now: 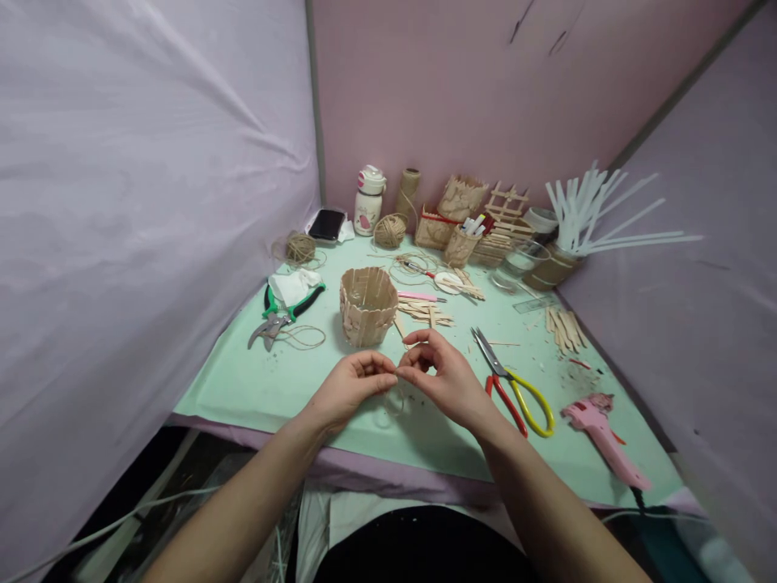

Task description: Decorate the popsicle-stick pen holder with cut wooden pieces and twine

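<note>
Both hands meet above the front part of the green table point(255, 389). My left hand point(358, 385) is closed in a pinch on a thin string point(397, 401), which hangs in a small loop below the fingertips. My right hand point(438, 370) pinches the same string from the other side, thumb and index finger together. Just behind my left hand stands a wooden-stick basket point(367, 312), upright and touched by neither hand. Flat wooden sticks point(428, 312) lie to the basket's right.
Scissors point(501, 372) and a pink glue gun point(607, 441) lie right. Green-handled pliers point(282, 312) lie left. Twine balls point(390, 231), a bottle point(369, 201), stick containers point(461, 243) and a pot of white sticks point(552, 265) stand behind. Fabric walls enclose the table.
</note>
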`<action>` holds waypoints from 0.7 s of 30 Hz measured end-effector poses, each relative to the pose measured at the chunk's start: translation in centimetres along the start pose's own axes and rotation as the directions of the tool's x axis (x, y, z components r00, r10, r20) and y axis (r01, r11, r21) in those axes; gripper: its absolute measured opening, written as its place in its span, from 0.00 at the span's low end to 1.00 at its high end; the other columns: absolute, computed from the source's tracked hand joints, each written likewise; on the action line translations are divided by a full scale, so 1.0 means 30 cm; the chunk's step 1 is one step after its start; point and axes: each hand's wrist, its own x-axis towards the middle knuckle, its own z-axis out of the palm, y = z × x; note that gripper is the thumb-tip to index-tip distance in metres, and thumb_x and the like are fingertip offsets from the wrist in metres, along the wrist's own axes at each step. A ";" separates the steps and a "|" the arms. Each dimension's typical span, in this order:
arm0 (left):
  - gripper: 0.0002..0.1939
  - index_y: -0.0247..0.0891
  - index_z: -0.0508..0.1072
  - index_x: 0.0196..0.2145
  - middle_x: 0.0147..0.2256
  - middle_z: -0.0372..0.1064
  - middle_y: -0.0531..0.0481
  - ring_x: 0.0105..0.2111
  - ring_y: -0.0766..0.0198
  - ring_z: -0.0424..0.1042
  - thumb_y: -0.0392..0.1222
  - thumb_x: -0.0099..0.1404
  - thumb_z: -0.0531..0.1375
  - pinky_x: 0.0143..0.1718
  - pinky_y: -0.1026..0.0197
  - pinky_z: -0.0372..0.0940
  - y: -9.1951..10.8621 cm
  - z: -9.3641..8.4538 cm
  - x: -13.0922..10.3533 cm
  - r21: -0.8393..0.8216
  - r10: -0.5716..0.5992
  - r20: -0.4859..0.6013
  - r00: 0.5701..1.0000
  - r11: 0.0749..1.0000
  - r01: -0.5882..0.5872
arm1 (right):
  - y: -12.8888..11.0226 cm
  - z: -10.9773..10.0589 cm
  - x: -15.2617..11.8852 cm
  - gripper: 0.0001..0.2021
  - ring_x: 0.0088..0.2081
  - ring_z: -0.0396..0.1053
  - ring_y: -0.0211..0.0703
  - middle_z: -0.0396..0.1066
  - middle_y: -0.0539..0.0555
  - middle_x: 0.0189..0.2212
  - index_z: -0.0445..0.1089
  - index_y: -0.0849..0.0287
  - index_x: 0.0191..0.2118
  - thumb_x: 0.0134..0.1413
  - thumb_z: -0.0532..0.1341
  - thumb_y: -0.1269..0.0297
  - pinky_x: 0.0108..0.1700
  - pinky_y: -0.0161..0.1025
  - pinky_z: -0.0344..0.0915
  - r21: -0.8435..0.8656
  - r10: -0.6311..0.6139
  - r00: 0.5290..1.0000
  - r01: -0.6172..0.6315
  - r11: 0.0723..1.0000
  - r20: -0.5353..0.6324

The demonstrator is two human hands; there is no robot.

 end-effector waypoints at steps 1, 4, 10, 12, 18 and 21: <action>0.10 0.36 0.75 0.28 0.27 0.70 0.53 0.27 0.70 0.65 0.40 0.49 0.70 0.31 0.66 0.58 -0.003 0.002 0.000 0.017 0.021 -0.006 1.000 1.000 -0.021 | -0.001 -0.001 -0.001 0.15 0.31 0.67 0.40 0.71 0.47 0.27 0.61 0.55 0.43 0.50 0.64 0.64 0.34 0.38 0.58 0.002 0.005 1.000 -0.005 1.000 -0.005; 0.08 0.36 0.76 0.29 0.28 0.72 0.52 0.29 0.69 0.66 0.40 0.51 0.69 0.34 0.65 0.59 -0.010 0.008 -0.003 0.077 0.071 -0.038 0.997 0.995 -0.068 | 0.002 -0.001 0.001 0.15 0.30 0.67 0.40 0.71 0.46 0.26 0.61 0.56 0.42 0.50 0.65 0.63 0.35 0.38 0.58 0.005 0.020 1.000 -0.020 1.000 -0.020; 0.09 0.35 0.78 0.29 0.29 0.73 0.50 0.29 0.68 0.67 0.40 0.49 0.70 0.34 0.65 0.60 -0.009 0.019 -0.006 0.013 0.039 -0.057 0.998 0.999 -0.039 | 0.033 -0.009 0.012 0.18 0.29 0.65 0.39 0.70 0.46 0.26 0.62 0.55 0.42 0.47 0.68 0.61 0.34 0.38 0.58 0.065 0.035 0.999 -0.034 0.997 -0.023; 0.10 0.34 0.78 0.29 0.27 0.71 0.51 0.28 0.70 0.65 0.40 0.48 0.71 0.32 0.65 0.59 -0.005 0.022 -0.008 -0.054 0.008 -0.037 0.999 0.998 -0.010 | 0.041 -0.009 0.017 0.20 0.29 0.64 0.38 0.69 0.45 0.26 0.63 0.55 0.42 0.45 0.70 0.61 0.33 0.37 0.58 0.120 0.057 0.998 -0.055 0.991 -0.013; 0.11 0.35 0.75 0.26 0.25 0.67 0.54 0.25 0.72 0.62 0.40 0.47 0.72 0.29 0.67 0.57 0.011 0.022 -0.009 -0.157 -0.009 -0.012 1.000 0.988 0.007 | 0.038 0.019 0.022 0.20 0.30 0.64 0.35 0.65 0.46 0.30 0.67 0.56 0.38 0.36 0.72 0.62 0.33 0.35 0.60 0.292 0.157 0.987 -0.140 0.946 -0.033; 0.12 0.34 0.73 0.24 0.24 0.65 0.55 0.25 0.72 0.61 0.40 0.47 0.71 0.28 0.67 0.56 0.016 0.021 -0.007 -0.138 0.044 -0.039 0.998 0.989 -0.049 | 0.033 0.040 0.016 0.20 0.26 0.60 0.31 0.64 0.46 0.31 0.67 0.57 0.38 0.38 0.72 0.58 0.28 0.33 0.57 0.361 0.218 0.976 -0.201 0.911 -0.008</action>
